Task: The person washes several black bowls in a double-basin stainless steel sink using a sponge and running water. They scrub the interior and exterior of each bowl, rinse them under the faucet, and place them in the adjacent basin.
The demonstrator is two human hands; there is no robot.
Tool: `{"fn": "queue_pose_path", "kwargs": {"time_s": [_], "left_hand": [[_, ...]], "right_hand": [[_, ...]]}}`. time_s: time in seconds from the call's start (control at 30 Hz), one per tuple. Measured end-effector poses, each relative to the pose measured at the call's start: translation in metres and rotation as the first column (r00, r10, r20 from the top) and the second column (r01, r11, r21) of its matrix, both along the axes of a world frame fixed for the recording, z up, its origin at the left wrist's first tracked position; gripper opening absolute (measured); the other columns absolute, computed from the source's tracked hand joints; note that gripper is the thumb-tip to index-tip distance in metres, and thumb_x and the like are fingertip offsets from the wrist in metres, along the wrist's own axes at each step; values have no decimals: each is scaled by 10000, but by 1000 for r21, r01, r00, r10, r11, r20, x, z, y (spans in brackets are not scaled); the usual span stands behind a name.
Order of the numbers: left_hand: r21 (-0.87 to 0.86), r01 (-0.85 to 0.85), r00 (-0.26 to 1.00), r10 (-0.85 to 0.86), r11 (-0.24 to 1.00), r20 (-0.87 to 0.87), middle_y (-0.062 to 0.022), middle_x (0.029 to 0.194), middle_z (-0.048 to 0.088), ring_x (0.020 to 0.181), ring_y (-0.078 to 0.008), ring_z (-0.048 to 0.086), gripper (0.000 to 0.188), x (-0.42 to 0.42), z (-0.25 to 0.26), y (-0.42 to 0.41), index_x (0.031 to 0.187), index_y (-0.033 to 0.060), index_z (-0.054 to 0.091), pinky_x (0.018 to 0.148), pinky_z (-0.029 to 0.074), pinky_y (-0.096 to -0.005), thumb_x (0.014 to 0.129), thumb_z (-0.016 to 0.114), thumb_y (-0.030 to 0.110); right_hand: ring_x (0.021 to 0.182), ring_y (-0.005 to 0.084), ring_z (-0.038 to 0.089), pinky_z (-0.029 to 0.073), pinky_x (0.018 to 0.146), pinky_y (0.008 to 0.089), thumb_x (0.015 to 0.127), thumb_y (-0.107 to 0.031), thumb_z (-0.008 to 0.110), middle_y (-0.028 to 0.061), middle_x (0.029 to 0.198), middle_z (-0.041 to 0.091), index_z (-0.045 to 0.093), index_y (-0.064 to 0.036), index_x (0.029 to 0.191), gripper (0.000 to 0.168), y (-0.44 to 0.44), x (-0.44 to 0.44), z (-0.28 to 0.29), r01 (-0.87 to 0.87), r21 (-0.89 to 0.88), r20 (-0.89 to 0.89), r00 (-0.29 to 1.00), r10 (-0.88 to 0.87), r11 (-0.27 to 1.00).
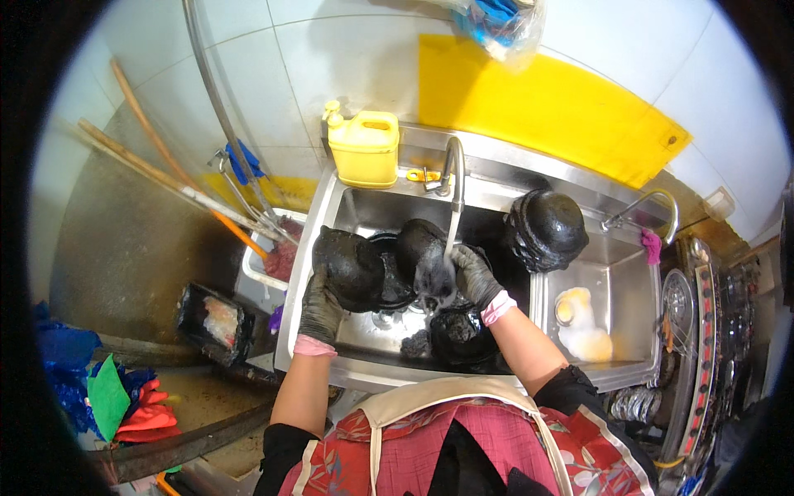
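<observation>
My left hand (pixel 321 307), in a black glove over a pink one, grips the left side of a black pot (pixel 349 266) at the left of the steel sink basin (pixel 366 201). My right hand (pixel 474 276), gloved the same way, holds another black pot (pixel 425 248) beside it. Water from the faucet (pixel 458 167) runs onto that second pot, and the fingers are partly hidden behind it. Below my right hand another black pot (pixel 462 338) lies in the basin, next to a dark scouring pad (pixel 415 344).
A stack of black pots (pixel 549 229) stands at the divider. Foam and a yellow sponge (pixel 572 307) lie in the right basin (pixel 629 291). A yellow jug (pixel 365 149) stands on the back ledge. Wooden handles (pixel 155 164) lean at left above a white tub (pixel 251 266).
</observation>
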State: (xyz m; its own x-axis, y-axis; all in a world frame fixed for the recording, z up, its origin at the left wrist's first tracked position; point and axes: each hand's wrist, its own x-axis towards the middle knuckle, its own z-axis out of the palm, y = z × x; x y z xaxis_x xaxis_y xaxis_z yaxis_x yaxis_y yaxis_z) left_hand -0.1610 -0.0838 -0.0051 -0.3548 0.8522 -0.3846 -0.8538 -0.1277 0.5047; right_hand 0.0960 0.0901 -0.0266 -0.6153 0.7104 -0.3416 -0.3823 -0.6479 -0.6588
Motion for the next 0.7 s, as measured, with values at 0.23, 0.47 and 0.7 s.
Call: {"fn": "queue_pose_path", "kwargs": {"time_s": [0.23, 0.47, 0.7], "left_hand": [[23, 10, 1000, -11, 1000, 13, -128, 1340, 484, 1226, -274, 472, 466, 6, 11, -3, 1349, 96, 422, 1049, 369, -455, 946, 466, 325], [12, 6, 999, -5, 1000, -35, -140, 1346, 475, 1230, -274, 467, 480, 10, 4, -2, 1348, 74, 418, 1057, 362, -445, 938, 494, 312], [-15, -6, 1000, 6, 1000, -9, -161, 1323, 486, 1209, -305, 482, 548, 9, -3, 4, 1329, 43, 429, 1031, 398, -475, 885, 603, 313]], "right_hand": [[906, 164, 615, 507, 839, 324, 910, -119, 555, 58, 1003, 651, 619, -64, 1015, 135, -6, 9, 5, 97, -33, -39, 994, -98, 995], [1127, 273, 532, 392, 1016, 442, 948, -231, 427, 116, 1211, 581, 544, -65, 1209, 332, -7, 34, 12, 207, -217, -91, 969, -231, 954], [1042, 255, 585, 479, 926, 386, 940, -187, 464, 109, 1143, 608, 553, -37, 1185, 301, 1, 45, 12, 254, -221, -124, 950, -285, 942]]}}
